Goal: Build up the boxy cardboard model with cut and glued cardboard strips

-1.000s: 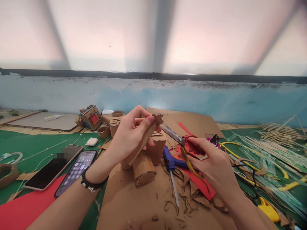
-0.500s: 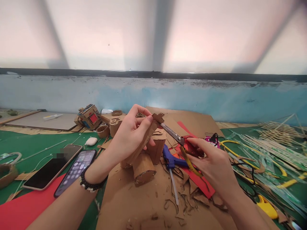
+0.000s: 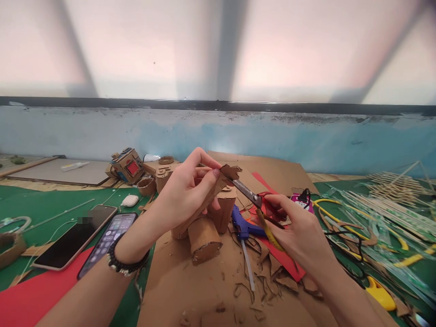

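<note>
Between the thumb and fingers of my left hand (image 3: 194, 190) is a strip of cardboard (image 3: 232, 171) with a ragged end. My right hand (image 3: 296, 222) is closed round the red handles of a pair of scissors (image 3: 248, 191), whose blades meet the strip just below that end. Below my hands a rounded cardboard form (image 3: 204, 240) lies on a brown cardboard sheet (image 3: 184, 290), with a taller cardboard piece (image 3: 223, 211) behind it. A blue glue gun (image 3: 242, 225) with a clear glue stick rests right of these pieces.
Cardboard scraps (image 3: 269, 277) and red paper (image 3: 286, 261) lie by the glue gun. Two phones (image 3: 76, 238) (image 3: 107, 243) and a white earbud case (image 3: 130, 200) are at left. Bamboo sticks (image 3: 388, 213), a yellow cable (image 3: 327, 204) and glasses (image 3: 361, 245) crowd the right. A small cardboard model (image 3: 127, 165) stands behind.
My left hand and the cardboard strip have shifted slightly right and the ragged end has tilted. The scissors stay at the strip, with my right hand nearly in place.
</note>
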The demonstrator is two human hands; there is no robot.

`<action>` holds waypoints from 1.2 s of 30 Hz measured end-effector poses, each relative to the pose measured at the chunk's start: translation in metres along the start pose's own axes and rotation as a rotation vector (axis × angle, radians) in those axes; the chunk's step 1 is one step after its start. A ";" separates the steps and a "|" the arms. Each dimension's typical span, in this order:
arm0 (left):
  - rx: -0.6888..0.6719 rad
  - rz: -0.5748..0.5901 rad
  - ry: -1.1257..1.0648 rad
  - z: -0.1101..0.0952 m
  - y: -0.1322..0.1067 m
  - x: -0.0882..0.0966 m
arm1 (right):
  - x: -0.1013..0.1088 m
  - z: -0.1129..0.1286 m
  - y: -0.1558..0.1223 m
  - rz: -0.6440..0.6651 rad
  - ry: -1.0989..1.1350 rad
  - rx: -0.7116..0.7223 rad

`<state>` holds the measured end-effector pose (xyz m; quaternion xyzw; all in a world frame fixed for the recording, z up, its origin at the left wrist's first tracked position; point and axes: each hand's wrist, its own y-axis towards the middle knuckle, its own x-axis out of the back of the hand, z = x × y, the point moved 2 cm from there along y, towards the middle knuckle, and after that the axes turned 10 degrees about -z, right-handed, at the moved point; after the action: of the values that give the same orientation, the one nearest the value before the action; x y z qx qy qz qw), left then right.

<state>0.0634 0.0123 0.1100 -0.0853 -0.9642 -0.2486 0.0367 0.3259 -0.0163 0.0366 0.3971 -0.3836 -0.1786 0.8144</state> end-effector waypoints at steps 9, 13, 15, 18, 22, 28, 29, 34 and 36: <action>0.019 0.020 -0.002 -0.003 -0.002 0.000 | -0.004 -0.003 -0.006 -0.036 0.097 -0.087; 0.028 0.019 -0.012 -0.002 -0.001 0.000 | -0.003 -0.007 -0.007 -0.043 0.118 -0.085; 0.026 0.023 -0.011 -0.003 -0.001 0.001 | -0.002 -0.007 -0.008 -0.048 0.102 -0.076; 0.027 0.021 -0.003 -0.003 -0.001 0.002 | 0.000 -0.004 -0.009 -0.050 0.068 -0.092; 0.027 0.017 0.001 -0.002 -0.002 0.002 | 0.002 0.000 -0.006 -0.037 0.019 -0.067; 0.036 0.036 0.010 -0.002 -0.003 -0.002 | 0.001 0.007 -0.002 0.005 -0.045 0.007; 0.036 0.037 0.009 -0.002 -0.003 -0.002 | 0.001 0.008 -0.002 -0.013 -0.053 0.000; 0.050 0.042 -0.008 -0.004 -0.005 -0.004 | 0.002 0.012 -0.005 -0.058 -0.040 -0.021; 0.056 0.040 -0.018 -0.005 -0.005 -0.004 | 0.003 0.011 -0.006 -0.064 -0.038 -0.027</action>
<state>0.0670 0.0052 0.1115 -0.1058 -0.9691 -0.2201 0.0353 0.3190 -0.0272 0.0380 0.3946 -0.3838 -0.2173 0.8061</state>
